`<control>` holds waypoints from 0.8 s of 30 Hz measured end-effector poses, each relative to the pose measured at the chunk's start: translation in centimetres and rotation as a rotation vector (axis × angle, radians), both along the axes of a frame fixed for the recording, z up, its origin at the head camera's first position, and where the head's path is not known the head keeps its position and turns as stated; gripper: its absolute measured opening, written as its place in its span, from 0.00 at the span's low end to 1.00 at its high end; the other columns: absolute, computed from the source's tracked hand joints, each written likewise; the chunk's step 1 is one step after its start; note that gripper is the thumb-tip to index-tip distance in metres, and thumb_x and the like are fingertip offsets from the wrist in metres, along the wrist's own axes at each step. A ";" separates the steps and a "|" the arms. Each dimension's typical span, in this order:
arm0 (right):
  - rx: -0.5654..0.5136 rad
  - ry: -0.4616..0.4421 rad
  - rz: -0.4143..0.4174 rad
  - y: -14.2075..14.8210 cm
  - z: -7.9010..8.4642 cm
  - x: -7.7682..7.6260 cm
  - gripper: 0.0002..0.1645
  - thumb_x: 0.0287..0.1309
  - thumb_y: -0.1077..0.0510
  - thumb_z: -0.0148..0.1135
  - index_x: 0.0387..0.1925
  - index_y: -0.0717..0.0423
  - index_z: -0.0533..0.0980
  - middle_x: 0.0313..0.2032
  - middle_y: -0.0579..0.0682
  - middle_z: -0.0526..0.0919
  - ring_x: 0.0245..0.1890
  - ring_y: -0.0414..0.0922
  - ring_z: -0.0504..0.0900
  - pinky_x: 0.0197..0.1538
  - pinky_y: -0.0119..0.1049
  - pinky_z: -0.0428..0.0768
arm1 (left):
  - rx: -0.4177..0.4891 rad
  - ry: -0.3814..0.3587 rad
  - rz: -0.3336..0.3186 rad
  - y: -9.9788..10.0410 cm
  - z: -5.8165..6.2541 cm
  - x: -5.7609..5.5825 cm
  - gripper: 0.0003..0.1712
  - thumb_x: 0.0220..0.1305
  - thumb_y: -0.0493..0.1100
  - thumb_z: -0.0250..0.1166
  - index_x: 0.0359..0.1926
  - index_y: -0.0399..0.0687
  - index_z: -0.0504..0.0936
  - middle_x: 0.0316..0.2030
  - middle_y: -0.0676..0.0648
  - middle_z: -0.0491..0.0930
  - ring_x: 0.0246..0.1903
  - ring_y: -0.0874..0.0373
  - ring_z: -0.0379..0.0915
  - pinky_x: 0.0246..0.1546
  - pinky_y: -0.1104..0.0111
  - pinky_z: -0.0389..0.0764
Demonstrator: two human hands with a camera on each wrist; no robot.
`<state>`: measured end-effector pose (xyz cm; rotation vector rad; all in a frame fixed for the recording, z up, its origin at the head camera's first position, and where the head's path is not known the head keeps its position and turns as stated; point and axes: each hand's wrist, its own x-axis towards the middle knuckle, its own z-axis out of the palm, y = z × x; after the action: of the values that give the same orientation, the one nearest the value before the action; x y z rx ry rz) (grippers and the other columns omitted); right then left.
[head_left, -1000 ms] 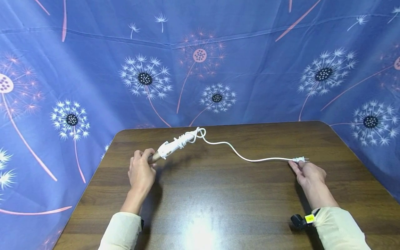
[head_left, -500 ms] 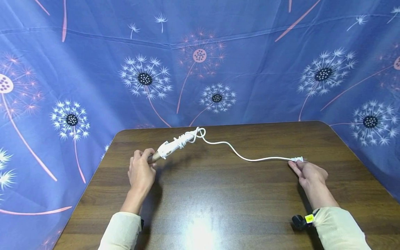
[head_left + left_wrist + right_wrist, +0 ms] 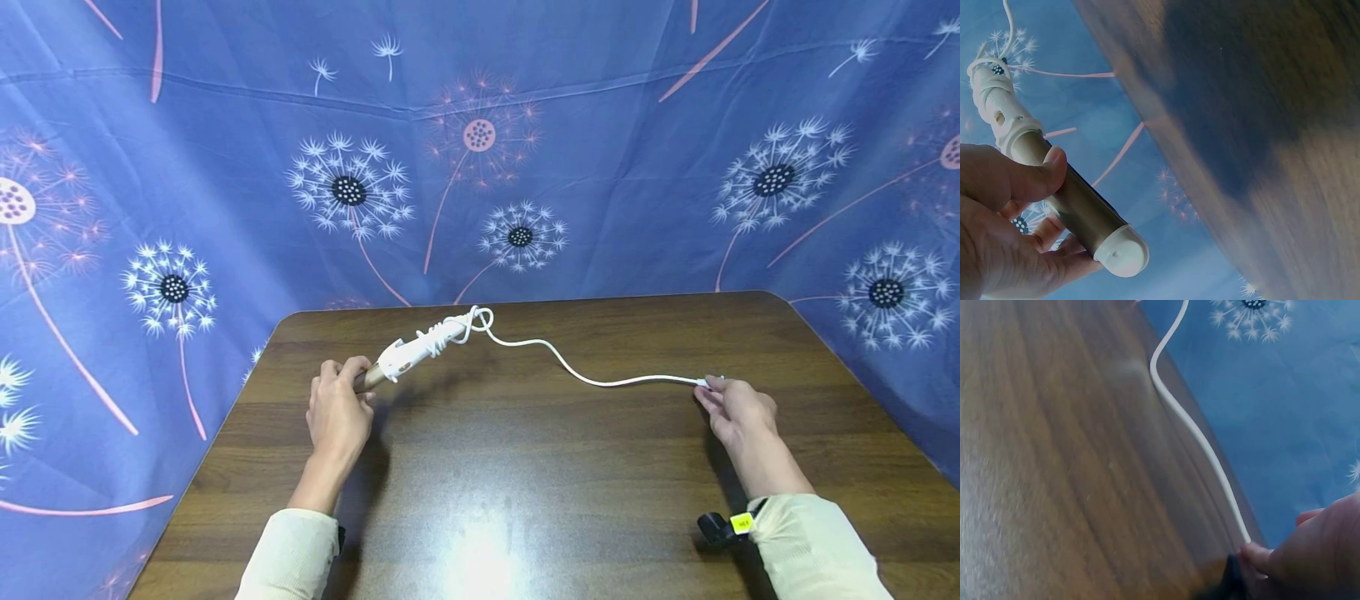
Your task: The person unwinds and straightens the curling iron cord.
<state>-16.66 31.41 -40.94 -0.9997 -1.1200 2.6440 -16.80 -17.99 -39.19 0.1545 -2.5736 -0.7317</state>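
A curling iron (image 3: pixel 408 356) with a white handle and a brown barrel is held above the table, tilted up toward the back. My left hand (image 3: pixel 339 421) grips its barrel (image 3: pixel 1088 215), thumb on one side and fingers on the other, near the white end cap (image 3: pixel 1122 252). White cord (image 3: pixel 600 384) is wound round the handle, loops at its far end and runs off to the right. There my right hand (image 3: pixel 746 421) pinches the cord's white plug (image 3: pixel 702 383) between thumb and fingers. Most of the plug is hidden by the fingers, and its prongs barely show.
The brown wooden table (image 3: pixel 540 450) has rounded back corners. Behind it and at both sides hangs a blue cloth (image 3: pixel 615 150) with a dandelion print. A black wrist device (image 3: pixel 716 527) with a yellow label sits at the right sleeve.
The right thumb and fingers have come over the plug, which lay more exposed with its prongs showing. The plug shifted slightly left. My left hand and the curling iron stay in place.
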 end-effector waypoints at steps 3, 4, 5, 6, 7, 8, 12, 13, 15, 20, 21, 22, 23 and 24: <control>0.022 0.004 0.040 0.0 0.3 -0.1 0.05 0.62 0.73 0.50 0.38 0.64 0.67 0.29 0.50 0.73 0.28 0.43 0.79 0.41 0.32 0.80 | 0.000 0.000 -0.003 0.0 0.0 0.0 0.29 0.42 0.27 0.72 0.47 0.55 0.80 0.44 0.42 0.73 0.43 0.42 0.70 0.33 0.44 0.74; 0.028 0.005 0.048 0.0 0.4 -0.2 0.04 0.62 0.72 0.51 0.37 0.64 0.68 0.30 0.50 0.72 0.28 0.43 0.79 0.41 0.32 0.80 | 0.000 -0.001 -0.003 0.0 0.1 0.0 0.29 0.43 0.27 0.72 0.47 0.55 0.80 0.44 0.42 0.73 0.43 0.42 0.70 0.33 0.44 0.74; 0.027 0.004 0.054 0.0 0.4 -0.2 0.03 0.62 0.73 0.51 0.34 0.64 0.69 0.32 0.50 0.71 0.28 0.43 0.78 0.41 0.32 0.80 | 0.000 -0.002 -0.004 0.0 0.1 0.0 0.29 0.43 0.27 0.72 0.47 0.55 0.80 0.44 0.42 0.73 0.43 0.42 0.70 0.33 0.44 0.74; 0.027 0.007 0.061 0.0 0.5 -0.2 0.05 0.62 0.72 0.50 0.31 0.65 0.71 0.32 0.50 0.71 0.28 0.43 0.78 0.41 0.32 0.79 | -0.001 -0.003 -0.004 0.0 0.1 0.0 0.29 0.43 0.27 0.72 0.47 0.55 0.80 0.44 0.42 0.73 0.43 0.42 0.70 0.33 0.44 0.74; 0.028 0.006 0.068 0.0 0.5 -0.2 0.08 0.63 0.72 0.50 0.28 0.65 0.72 0.32 0.50 0.71 0.28 0.43 0.78 0.41 0.32 0.79 | -0.002 -0.004 -0.006 0.0 0.1 0.0 0.29 0.43 0.27 0.72 0.47 0.55 0.80 0.44 0.42 0.73 0.43 0.42 0.70 0.33 0.44 0.74; 0.026 0.007 0.075 0.0 0.5 -0.1 0.12 0.63 0.72 0.49 0.25 0.64 0.73 0.31 0.50 0.72 0.28 0.43 0.79 0.41 0.32 0.79 | -0.002 -0.005 -0.007 0.0 0.1 0.0 0.29 0.43 0.27 0.72 0.47 0.54 0.80 0.44 0.42 0.73 0.43 0.41 0.70 0.33 0.44 0.74; 0.009 0.015 0.095 0.1 0.3 0.0 0.18 0.66 0.69 0.47 0.21 0.62 0.76 0.31 0.50 0.74 0.29 0.43 0.80 0.44 0.32 0.79 | -0.006 0.002 -0.012 0.0 0.1 0.0 0.29 0.43 0.27 0.72 0.47 0.54 0.80 0.44 0.41 0.73 0.43 0.41 0.71 0.32 0.44 0.75; 0.008 0.013 0.093 0.1 0.3 0.0 0.14 0.66 0.68 0.47 0.26 0.63 0.75 0.34 0.50 0.74 0.30 0.43 0.80 0.47 0.32 0.78 | -0.005 0.005 -0.012 0.0 0.1 0.0 0.29 0.43 0.27 0.72 0.47 0.54 0.80 0.44 0.42 0.73 0.43 0.41 0.71 0.32 0.44 0.75; 0.005 0.008 0.084 0.0 0.4 0.1 0.05 0.66 0.67 0.48 0.38 0.63 0.72 0.41 0.49 0.72 0.31 0.42 0.80 0.54 0.32 0.76 | -0.005 0.010 -0.014 0.0 0.1 -0.1 0.29 0.43 0.27 0.72 0.47 0.54 0.80 0.44 0.42 0.73 0.43 0.41 0.71 0.32 0.44 0.75; 0.074 -0.013 0.006 -1.0 0.7 0.0 0.21 0.63 0.65 0.57 0.53 0.55 0.60 0.50 0.44 0.64 0.31 0.39 0.78 0.50 0.30 0.78 | -0.002 0.017 -0.017 0.1 0.1 -0.2 0.30 0.42 0.27 0.73 0.47 0.54 0.80 0.43 0.42 0.73 0.44 0.41 0.71 0.33 0.43 0.74; 0.099 -0.019 -0.013 -1.2 0.8 0.0 0.22 0.61 0.65 0.59 0.53 0.55 0.60 0.49 0.44 0.65 0.31 0.38 0.78 0.45 0.29 0.79 | 0.000 0.017 -0.017 0.1 0.1 -0.2 0.30 0.42 0.27 0.73 0.47 0.54 0.80 0.43 0.42 0.73 0.44 0.41 0.71 0.33 0.43 0.74; 0.125 -0.018 -0.029 -1.4 0.9 0.0 0.23 0.60 0.64 0.60 0.51 0.54 0.60 0.48 0.44 0.65 0.30 0.37 0.77 0.41 0.28 0.80 | 0.000 0.017 -0.017 0.1 0.1 -0.1 0.30 0.42 0.27 0.73 0.47 0.55 0.80 0.43 0.42 0.73 0.44 0.41 0.71 0.33 0.43 0.74; 0.155 -0.015 -0.038 -1.6 1.0 0.0 0.23 0.60 0.64 0.61 0.50 0.54 0.60 0.47 0.44 0.65 0.30 0.37 0.77 0.38 0.28 0.80 | 0.000 0.017 -0.019 0.2 0.1 -0.1 0.30 0.42 0.27 0.73 0.47 0.55 0.80 0.43 0.42 0.73 0.44 0.41 0.71 0.33 0.43 0.74; 0.178 -0.009 -0.045 -1.8 1.1 0.0 0.23 0.59 0.63 0.62 0.49 0.53 0.60 0.47 0.44 0.65 0.30 0.36 0.76 0.36 0.27 0.80 | 0.000 0.018 -0.020 0.2 0.1 -0.1 0.30 0.42 0.27 0.73 0.47 0.55 0.80 0.43 0.42 0.73 0.44 0.41 0.71 0.32 0.43 0.74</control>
<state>-16.69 29.61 -39.84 -0.9913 -1.2926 2.4559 -16.91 -17.82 -39.06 0.1224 -2.5618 -0.7364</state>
